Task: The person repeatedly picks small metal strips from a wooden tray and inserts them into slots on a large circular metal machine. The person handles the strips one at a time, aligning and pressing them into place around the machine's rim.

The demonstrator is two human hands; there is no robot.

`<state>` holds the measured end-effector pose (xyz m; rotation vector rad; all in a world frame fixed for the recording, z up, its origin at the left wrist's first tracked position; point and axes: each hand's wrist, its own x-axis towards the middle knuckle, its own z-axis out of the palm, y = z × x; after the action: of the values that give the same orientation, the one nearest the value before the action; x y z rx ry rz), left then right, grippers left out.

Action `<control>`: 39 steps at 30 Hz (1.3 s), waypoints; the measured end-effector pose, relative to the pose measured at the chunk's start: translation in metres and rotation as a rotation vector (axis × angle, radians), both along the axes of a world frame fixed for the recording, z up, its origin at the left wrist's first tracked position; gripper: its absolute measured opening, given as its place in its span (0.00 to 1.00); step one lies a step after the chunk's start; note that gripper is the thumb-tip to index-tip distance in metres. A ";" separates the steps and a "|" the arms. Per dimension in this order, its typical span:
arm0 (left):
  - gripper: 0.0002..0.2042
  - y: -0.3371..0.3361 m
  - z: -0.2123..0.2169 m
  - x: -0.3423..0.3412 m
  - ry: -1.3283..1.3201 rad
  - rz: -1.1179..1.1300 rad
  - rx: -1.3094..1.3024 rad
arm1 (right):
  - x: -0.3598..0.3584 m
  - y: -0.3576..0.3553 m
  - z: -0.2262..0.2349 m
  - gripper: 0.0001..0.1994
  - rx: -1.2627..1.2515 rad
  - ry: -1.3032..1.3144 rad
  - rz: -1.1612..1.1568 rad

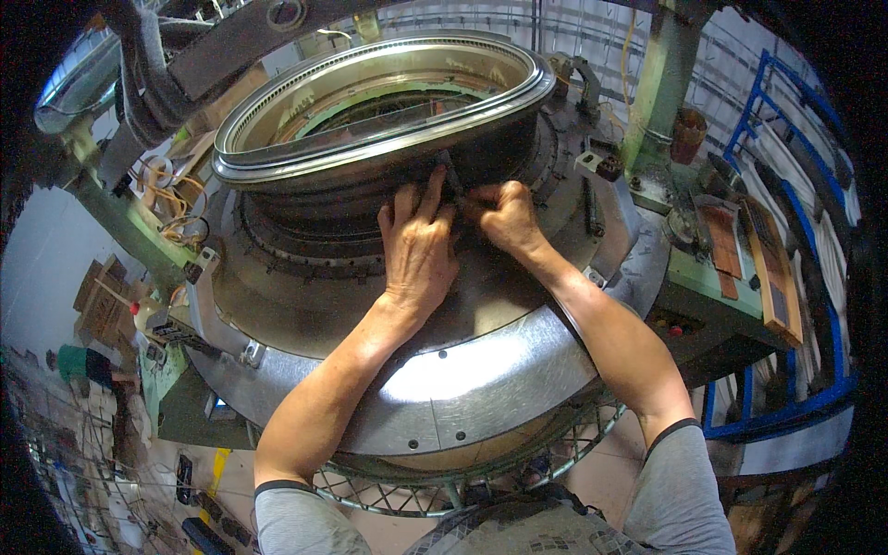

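A large round metal mould ring (370,162), with a polished rim and dark side wall, stands tilted on a round machine table (527,319). My left hand (421,240) is at the near side of the wall. Its fingers stretch upward, and one fingertip touches a thin, flat, dark metal strip (450,174) against the wall. To its right, my right hand (506,217) is closed in a pinch around the strip's lower end. What the strip is exactly cannot be made out, and the tips of my right fingers are partly hidden.
Green posts (659,92) rise at both sides of the machine. Thick dark hoses (148,83) hang at the far left. At the right, a ledge carries a wooden-framed board (772,268) beside a blue metal rack (786,194). Cardboard boxes (106,305) lie at the left.
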<state>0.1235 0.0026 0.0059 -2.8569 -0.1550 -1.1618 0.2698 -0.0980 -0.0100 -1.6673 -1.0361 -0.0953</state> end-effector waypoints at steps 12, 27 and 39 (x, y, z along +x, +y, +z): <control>0.22 0.000 -0.001 0.001 0.005 -0.006 -0.012 | -0.002 -0.002 0.005 0.11 -0.039 0.020 -0.005; 0.26 -0.001 0.003 -0.001 0.061 0.030 0.007 | 0.001 0.000 0.002 0.13 -0.072 0.018 -0.050; 0.27 -0.001 0.003 0.001 0.069 0.036 0.011 | 0.003 0.003 -0.003 0.09 -0.025 -0.039 -0.029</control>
<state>0.1242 0.0014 0.0093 -2.8677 -0.1946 -1.0522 0.2727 -0.0952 -0.0128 -1.7096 -1.0463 -0.1346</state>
